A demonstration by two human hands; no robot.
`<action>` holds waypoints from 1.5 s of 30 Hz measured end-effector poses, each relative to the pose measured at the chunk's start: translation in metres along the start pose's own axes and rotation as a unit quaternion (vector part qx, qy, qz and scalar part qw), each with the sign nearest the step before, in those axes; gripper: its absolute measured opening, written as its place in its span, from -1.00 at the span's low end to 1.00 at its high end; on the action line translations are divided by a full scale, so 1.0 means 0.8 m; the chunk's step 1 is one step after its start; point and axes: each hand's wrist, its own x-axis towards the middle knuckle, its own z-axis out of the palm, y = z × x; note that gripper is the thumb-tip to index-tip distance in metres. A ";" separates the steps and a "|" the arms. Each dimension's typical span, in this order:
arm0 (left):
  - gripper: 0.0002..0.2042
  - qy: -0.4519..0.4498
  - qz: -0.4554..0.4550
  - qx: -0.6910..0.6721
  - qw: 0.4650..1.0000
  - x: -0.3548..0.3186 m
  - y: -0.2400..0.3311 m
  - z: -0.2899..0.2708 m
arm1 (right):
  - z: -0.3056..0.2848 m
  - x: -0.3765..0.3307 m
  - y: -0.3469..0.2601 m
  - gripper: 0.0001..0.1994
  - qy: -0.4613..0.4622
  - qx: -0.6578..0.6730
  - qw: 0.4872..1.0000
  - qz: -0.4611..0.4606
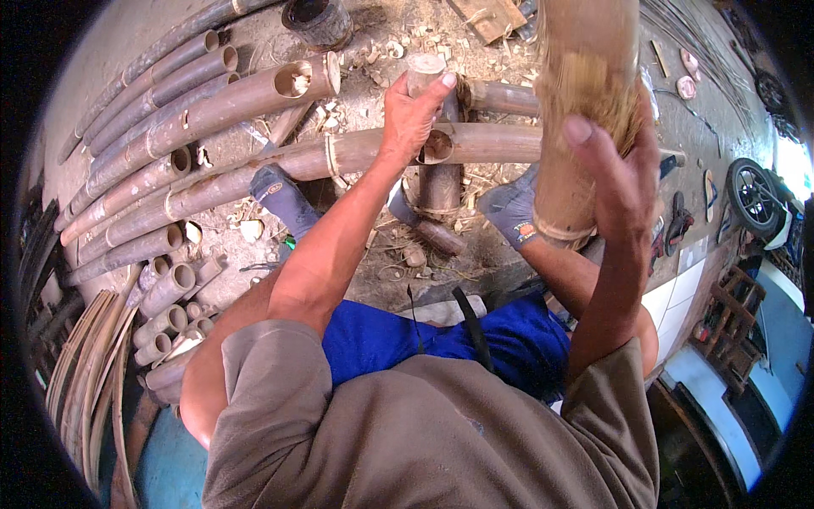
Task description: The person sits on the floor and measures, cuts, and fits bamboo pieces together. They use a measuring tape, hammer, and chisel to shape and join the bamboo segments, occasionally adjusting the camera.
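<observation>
My left hand (411, 114) is closed round a short wooden plug (426, 75) with a pale, round end. It sits just above a long bamboo pole (365, 153) lying crosswise in front of me, with a round hole (437, 146) cut in it beside my wrist. On the right, my right hand (619, 170) grips a thick bamboo tube (589, 85) that is raised close to the camera. Motion blurs the tube's middle, and its top runs out of view. Under the long pole lies a shorter bamboo piece (441, 188).
Several bamboo poles (170, 127) lie at the left, one with a cut opening. Short tubes (170, 293) and bent bamboo strips (89, 365) are below them. A dark pot (318, 24) stands at the far side. Wood chips litter the floor. A wheel (755, 199) shows at right.
</observation>
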 end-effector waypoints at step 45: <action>-0.48 -0.152 0.015 -0.244 0.958 -0.072 -0.145 -0.054 | 0.059 -0.135 0.051 -0.04 -0.155 -0.421 0.892 0.052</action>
